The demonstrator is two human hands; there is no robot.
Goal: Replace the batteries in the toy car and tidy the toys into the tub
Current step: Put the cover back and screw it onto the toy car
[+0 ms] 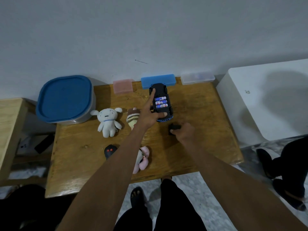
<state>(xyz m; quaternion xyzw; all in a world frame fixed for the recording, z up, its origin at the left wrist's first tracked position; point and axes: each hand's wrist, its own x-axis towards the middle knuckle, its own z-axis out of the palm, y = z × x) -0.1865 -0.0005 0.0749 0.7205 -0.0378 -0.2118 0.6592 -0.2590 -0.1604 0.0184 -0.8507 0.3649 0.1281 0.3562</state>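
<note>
Far left sits the tub (65,99), its blue lid on, and nearer lie the white plush (108,121), the striped plush (132,120), the pink plush (143,158) and the black remote (110,151), all out on the wooden table (191,155), so I judge the tidying is not begun. The battery step is in hand: the toy car (161,102) lies belly up at the far middle of the table, just before the blue case (158,80), its compartment uncovered with three batteries (160,102) seated side by side. My left hand (150,114) spans the car, forefinger stretched to its far end, thumb pressed on its near end, fingers spread apart and steadying it. Just right and nearer, my right hand (184,132) curls round a small black piece (174,129), likely the battery cover, thumb clamped on it. Next I reckon this piece must be carried over the cells, lined up with the opening and pressed home while my left keeps the car from sliding
</note>
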